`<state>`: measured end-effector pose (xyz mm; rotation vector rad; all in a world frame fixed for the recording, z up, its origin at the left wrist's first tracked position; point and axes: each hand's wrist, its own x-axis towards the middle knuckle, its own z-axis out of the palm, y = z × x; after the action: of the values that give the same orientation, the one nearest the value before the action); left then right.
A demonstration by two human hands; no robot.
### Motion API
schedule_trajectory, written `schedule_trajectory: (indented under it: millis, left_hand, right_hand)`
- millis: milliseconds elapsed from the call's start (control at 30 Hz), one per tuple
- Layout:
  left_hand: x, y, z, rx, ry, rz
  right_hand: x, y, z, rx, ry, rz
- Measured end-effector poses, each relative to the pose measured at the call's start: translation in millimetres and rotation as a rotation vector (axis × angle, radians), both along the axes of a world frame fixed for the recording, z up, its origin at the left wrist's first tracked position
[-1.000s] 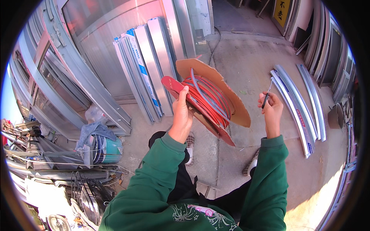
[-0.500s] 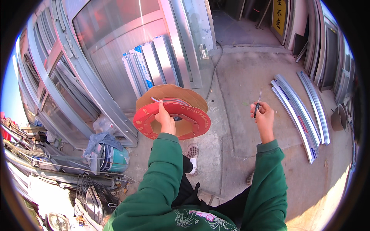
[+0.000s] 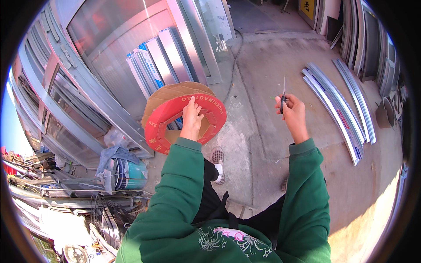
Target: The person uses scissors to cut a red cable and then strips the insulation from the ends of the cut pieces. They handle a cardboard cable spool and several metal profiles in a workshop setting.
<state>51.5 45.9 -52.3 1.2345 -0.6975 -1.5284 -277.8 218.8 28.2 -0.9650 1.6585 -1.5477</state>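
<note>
One big cardboard spool out front, over to the left, its red face tipped up toward us, brown disc behind. It looks light for its bulk, I'd say, the discs stiff but likely to crease if pinched at the edge; the ring between rim and centre hole seems the place to grip. And that's where the left hand has it, fingers mostly closed on the ring, though how far they tuck behind I cannot tell. Across to the right hand, well apart from the spool, fingers curled round the dark handles of small scissors: slim, rigid, blades pointing away, handles the safe hold.
</note>
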Motion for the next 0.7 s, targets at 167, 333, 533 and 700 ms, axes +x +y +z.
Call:
schedule_trajectory:
  millis: [167,333,533,700]
  left_hand:
    - [38,-38,2,0.084,-0.243,0.142]
    - [49,-37,1,-0.018,-0.277,0.045]
    - [49,-26,21,-0.207,-0.229,-0.036]
    - [46,-3,25,-0.14,-0.194,-0.08]
  right_hand:
    - [-4,7,3,-0.005,0.028,0.01]
    - [-2,11,5,0.014,0.034,0.005]
    - [5,11,4,0.048,0.034,0.033]
    - [4,7,0,0.062,0.092,0.034]
